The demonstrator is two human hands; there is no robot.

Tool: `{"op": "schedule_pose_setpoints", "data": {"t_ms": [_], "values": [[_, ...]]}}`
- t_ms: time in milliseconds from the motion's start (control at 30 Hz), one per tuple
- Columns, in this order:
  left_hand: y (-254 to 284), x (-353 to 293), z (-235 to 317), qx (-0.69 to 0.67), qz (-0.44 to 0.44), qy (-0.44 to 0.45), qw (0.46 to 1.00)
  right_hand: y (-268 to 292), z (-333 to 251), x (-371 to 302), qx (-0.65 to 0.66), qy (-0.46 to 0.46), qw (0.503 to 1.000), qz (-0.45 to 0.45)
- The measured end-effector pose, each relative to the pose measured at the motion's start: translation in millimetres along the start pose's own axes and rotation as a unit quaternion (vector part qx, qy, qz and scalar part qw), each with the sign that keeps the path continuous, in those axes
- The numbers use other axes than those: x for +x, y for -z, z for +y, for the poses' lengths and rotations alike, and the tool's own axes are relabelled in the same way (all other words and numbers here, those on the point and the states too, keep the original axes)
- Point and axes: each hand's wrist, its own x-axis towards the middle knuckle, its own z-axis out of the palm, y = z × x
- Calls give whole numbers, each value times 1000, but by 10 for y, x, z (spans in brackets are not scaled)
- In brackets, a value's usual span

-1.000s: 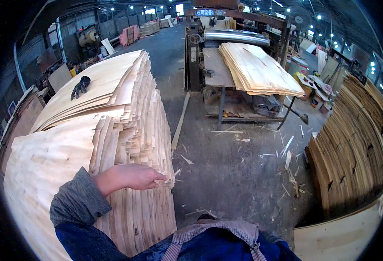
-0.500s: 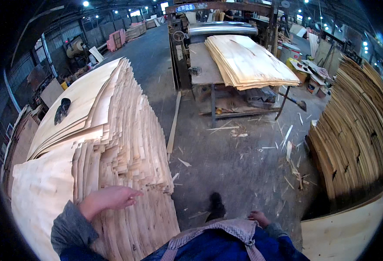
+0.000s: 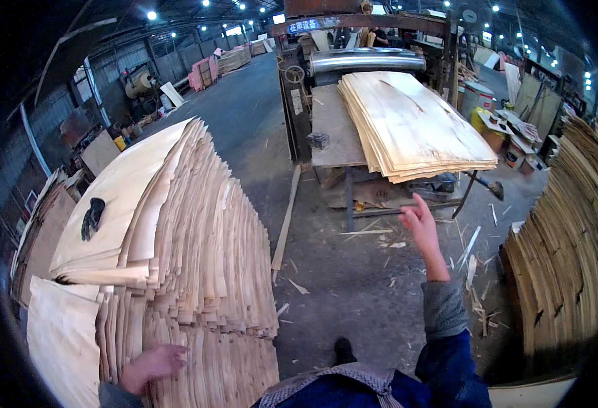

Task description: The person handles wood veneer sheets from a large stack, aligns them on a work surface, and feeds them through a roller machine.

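My left hand (image 3: 155, 367) is beside the near left stack of thin wood veneer sheets (image 3: 210, 360), its fingers stretched out over the layered edges. It holds nothing that I can see; whether it touches the sheets I cannot tell. My right hand (image 3: 419, 221) is raised ahead of me with fingers apart and nothing in it. In view it lies just below a pile of pale veneer sheets (image 3: 418, 122) on a metal-legged table (image 3: 329, 129), though apart from it. A black glove (image 3: 93, 219) rests on the farther left veneer stack (image 3: 135, 190).
Behind the table stands a machine with a shiny metal roller (image 3: 367, 60) and a handwheel (image 3: 294, 74). A tall stack of darker veneer (image 3: 564, 251) rises at right. Wood scraps (image 3: 472, 272) litter the floor, and a long strip (image 3: 286, 221) lies beside the left stack.
My right hand has risen from near my waist and reached forward. My left hand has drawn back closer to me along the stack. The view has tilted up slightly.
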Motion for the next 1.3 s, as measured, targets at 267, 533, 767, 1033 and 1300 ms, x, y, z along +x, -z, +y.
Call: {"op": "schedule_pose_setpoints", "data": {"t_ms": [267, 533, 767, 1033, 1300], "values": [[-1022, 1368, 321, -173, 23, -33, 984, 141, 1271, 172, -101, -211, 960, -153], [-1206, 2773, 1609, -171, 70, -161, 970, 1177, 1459, 201, -54, -334, 941, -4], [-384, 3567, 2878, -197, 125, -150, 961, 2101, 1761, 1007, 101, -261, 934, 223], [-235, 5141, 4268, -393, 176, -152, 890, 3203, 2322, 2697, 224, -185, 871, 396], [-417, 6630, 5421, -642, 58, -9, 764, 3329, 2260, 3431, 461, -73, 836, 288]]}}
